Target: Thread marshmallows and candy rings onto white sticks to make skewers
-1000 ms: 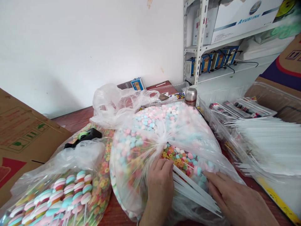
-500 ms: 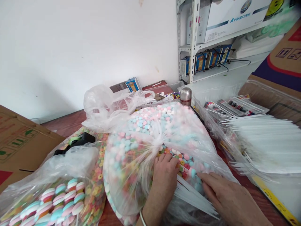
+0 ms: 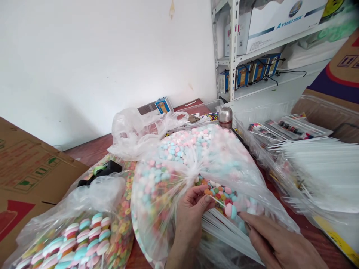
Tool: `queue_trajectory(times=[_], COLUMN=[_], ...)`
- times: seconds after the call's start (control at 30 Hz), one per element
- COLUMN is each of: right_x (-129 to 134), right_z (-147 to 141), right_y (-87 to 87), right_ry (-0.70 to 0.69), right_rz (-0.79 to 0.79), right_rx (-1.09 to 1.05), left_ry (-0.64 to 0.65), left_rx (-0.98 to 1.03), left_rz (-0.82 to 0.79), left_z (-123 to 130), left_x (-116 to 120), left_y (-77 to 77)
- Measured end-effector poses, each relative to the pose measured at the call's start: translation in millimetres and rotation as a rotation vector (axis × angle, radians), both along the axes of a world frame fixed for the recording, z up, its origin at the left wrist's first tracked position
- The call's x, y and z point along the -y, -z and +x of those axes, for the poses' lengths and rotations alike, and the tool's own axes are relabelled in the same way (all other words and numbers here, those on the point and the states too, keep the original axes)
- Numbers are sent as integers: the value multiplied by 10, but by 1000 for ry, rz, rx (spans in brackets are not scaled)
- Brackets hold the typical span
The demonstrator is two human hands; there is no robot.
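The left hand (image 3: 193, 210) pinches an orange candy ring (image 3: 208, 192) by a white stick (image 3: 218, 201) running to pink-and-blue candies (image 3: 229, 210); the right hand (image 3: 270, 235) sits beside them, grip unclear.

Apparently "AYUSIINK" (image 3: 289, 22) on box (image 3: 276, 33); glass (image 3: 28, 183), arrow (image 3: 41, 171), umbrella (image 3: 53, 161) signs on left carton (image 3: 60, 175), arrows (image 3: 347, 61) on right carton (image 3: 340, 76)

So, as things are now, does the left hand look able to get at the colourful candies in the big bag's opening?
Probably yes. The left hand is at the opening of the big bag, right beside the colourful candies, and no film seems to cover them there.
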State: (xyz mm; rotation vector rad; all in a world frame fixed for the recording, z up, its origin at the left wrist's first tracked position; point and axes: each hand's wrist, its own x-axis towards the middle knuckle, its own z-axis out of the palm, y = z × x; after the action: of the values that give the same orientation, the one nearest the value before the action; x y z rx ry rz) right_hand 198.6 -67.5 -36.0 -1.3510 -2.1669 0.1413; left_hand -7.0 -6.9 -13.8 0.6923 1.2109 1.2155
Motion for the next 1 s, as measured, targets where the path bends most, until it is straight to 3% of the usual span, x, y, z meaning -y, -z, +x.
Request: queue_trajectory(times=[0.33,0.47,0.73,0.87,1.0], right_x=[-11,16,139,122,81], right_z=[-32,-39,-146,-186,-216], right_y=[-4,91,274,253,246], right_ry=[-1,-28,-22,-12,52], right_rz=[-25,9,117,125,135], right_rx=[-56,-7,203,219,192], left_ry=[-37,-29,15,99,72], left_rx=[120,55,-147,-153,-272], left_rz=[-28,-36,74,84,189], left_z=[-4,2,2,97,206], left_x=[47,58,91,178,277], left_y=[-10,16,238,214,180])
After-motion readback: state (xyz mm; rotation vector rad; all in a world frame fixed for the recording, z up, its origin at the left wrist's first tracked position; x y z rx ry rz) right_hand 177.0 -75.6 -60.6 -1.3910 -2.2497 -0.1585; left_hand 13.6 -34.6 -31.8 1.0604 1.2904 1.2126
